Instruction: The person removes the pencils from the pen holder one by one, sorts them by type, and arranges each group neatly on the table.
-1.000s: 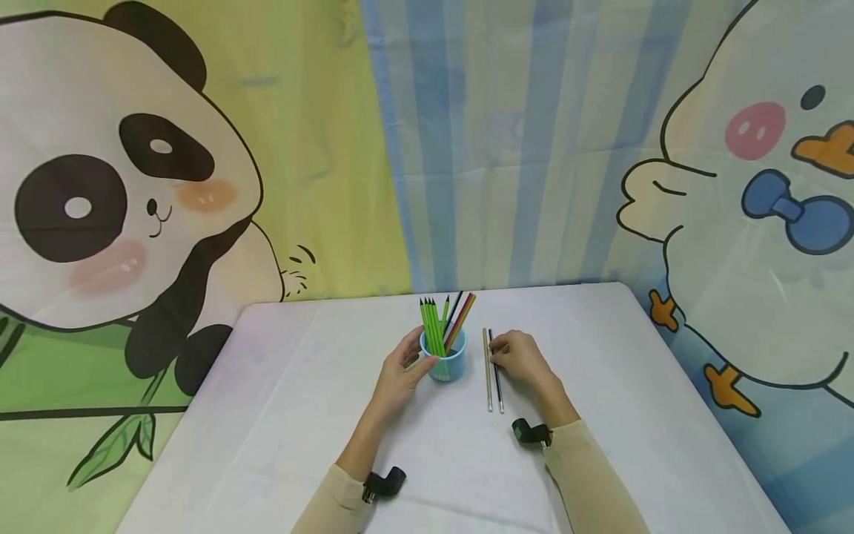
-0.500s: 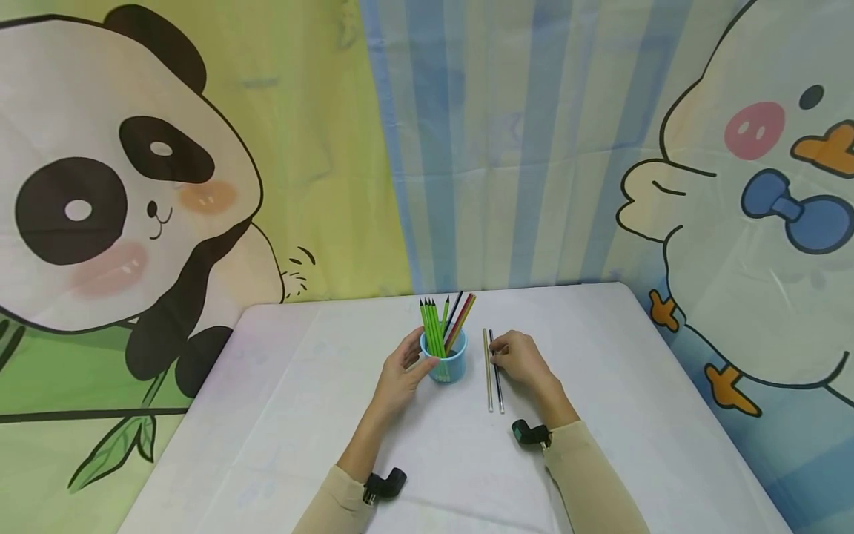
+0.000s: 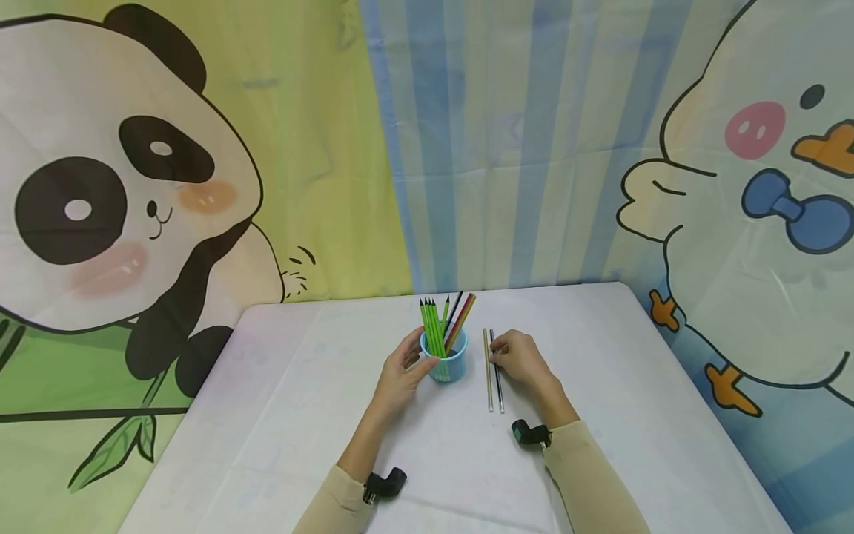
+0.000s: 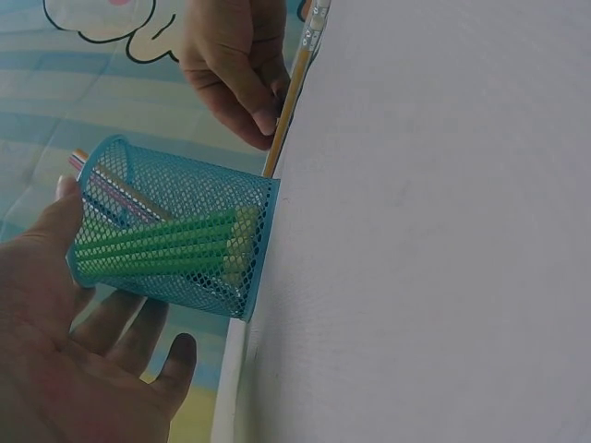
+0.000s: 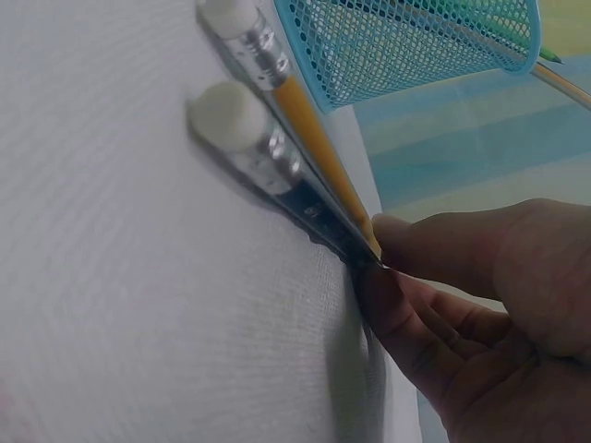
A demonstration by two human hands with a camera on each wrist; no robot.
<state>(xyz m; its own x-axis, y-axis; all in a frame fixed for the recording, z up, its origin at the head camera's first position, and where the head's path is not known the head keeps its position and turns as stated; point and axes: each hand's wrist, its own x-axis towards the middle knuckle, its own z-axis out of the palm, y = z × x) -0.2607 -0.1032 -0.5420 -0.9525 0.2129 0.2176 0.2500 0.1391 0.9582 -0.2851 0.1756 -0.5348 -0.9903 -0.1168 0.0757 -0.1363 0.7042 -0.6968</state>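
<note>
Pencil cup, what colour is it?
The cup is blue, seen best in the left wrist view.

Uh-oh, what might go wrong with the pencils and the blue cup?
The right hand pinches the dark pencil, and the yellow pencil lies close beside it, so that one might get nudged and roll.

The left hand holds the blue mesh cup near its rim; a bump might tip it, spilling the green pencils.

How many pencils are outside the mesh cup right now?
2. The yellow pencil lies on the table nearer the mesh cup; the dark pencil is beside it, pinched by the right hand. No others show.
</note>
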